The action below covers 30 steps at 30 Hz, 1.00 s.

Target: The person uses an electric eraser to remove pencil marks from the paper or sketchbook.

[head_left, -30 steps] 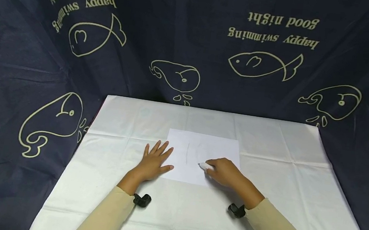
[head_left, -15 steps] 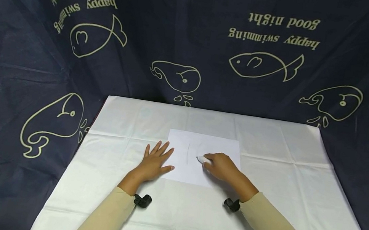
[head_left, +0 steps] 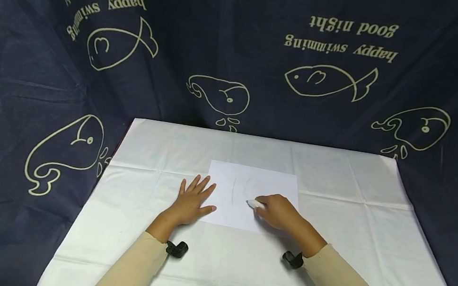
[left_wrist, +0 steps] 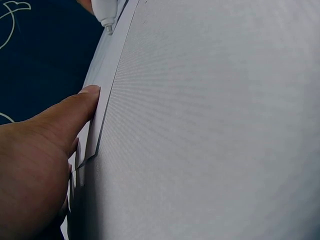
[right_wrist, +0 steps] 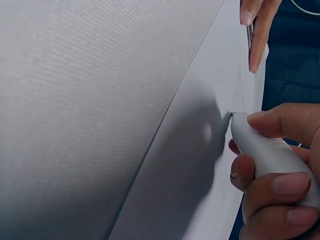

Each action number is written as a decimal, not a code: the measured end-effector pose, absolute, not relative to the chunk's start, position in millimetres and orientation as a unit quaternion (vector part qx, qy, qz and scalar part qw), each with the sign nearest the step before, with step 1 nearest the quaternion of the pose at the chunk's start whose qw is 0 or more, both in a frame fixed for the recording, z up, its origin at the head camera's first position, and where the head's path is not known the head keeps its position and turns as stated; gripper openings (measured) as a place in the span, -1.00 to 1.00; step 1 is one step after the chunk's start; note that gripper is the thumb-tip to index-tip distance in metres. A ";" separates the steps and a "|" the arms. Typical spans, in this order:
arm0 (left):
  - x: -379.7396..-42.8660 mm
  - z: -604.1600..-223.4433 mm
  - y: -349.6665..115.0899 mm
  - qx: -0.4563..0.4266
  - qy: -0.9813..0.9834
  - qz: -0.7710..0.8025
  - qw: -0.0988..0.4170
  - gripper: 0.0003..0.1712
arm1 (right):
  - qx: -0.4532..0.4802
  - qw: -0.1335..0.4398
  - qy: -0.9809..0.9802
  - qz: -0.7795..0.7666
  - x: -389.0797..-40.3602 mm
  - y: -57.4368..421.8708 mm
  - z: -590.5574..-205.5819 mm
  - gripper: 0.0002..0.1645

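Note:
A sheet of white paper (head_left: 267, 179) lies on the white cloth, with a thin grey upright line (head_left: 233, 192) on its left part and a faint curved mark near its middle. My left hand (head_left: 188, 205) rests with spread fingers over the paper's left edge; its thumb (left_wrist: 82, 102) lies on the sheet in the left wrist view. In my right hand (head_left: 279, 211) I grip a thick white correction pen (right_wrist: 262, 150), fingers curled round its body. Its narrow metal tip points left, right at the paper's surface. The pen's rear end is hidden by the hand.
A white creased cloth (head_left: 346, 205) covers the table. Behind and at both sides hangs a dark blue curtain (head_left: 234, 29) with printed fish, whales and lettering. Each wrist carries a small black camera, such as the left one (head_left: 177, 249).
My right hand moved a little up and left with the correction pen, then back down and right. The left hand has stayed in place on the paper's edge.

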<state>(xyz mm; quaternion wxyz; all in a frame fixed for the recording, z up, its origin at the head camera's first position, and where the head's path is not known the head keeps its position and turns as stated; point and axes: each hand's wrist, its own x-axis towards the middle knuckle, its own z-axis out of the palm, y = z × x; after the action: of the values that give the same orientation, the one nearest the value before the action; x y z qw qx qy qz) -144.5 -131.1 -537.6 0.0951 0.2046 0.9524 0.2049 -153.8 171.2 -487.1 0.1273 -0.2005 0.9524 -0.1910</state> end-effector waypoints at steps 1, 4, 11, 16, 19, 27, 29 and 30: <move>-144.4 -537.3 -131.1 0.205 0.952 0.207 0.095 -0.13 | -0.201 0.125 0.952 -0.192 -154.2 170.9 -487.3 -0.58; -143.9 -536.4 -130.9 0.204 0.951 0.210 0.097 -0.13 | -0.199 0.120 0.953 -0.197 -157.2 168.4 -488.5 -0.58; -142.1 -534.6 -130.5 0.203 0.951 0.212 0.099 -0.14 | -0.185 0.111 0.956 -0.197 -170.8 163.5 -493.2 -0.55; -142.5 -533.7 -130.4 0.204 0.952 0.208 0.097 -0.14 | -0.181 0.092 0.960 -0.192 -182.9 161.3 -495.9 -0.53; -143.1 -534.6 -130.2 0.205 0.952 0.205 0.095 -0.14 | -0.178 0.088 0.962 -0.190 -187.6 160.9 -496.1 -0.52; -143.7 -535.0 -130.5 0.206 0.952 0.204 0.099 -0.13 | -0.173 0.115 0.960 -0.190 -185.2 162.3 -490.5 -0.57; -143.6 -534.4 -130.6 0.206 0.952 0.203 0.098 -0.14 | -0.174 0.119 0.959 -0.189 -183.3 162.5 -489.1 -0.58; -143.5 -534.0 -130.5 0.206 0.952 0.203 0.099 -0.14 | -0.174 0.120 0.959 -0.190 -183.1 162.3 -489.2 -0.58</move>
<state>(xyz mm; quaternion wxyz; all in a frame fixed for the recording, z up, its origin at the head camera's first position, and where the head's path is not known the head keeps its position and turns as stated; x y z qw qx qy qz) -143.5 -130.5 -534.0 0.0986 0.2059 0.9522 0.2029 -183.1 162.3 -489.2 0.1203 -0.1742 0.9588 -0.1896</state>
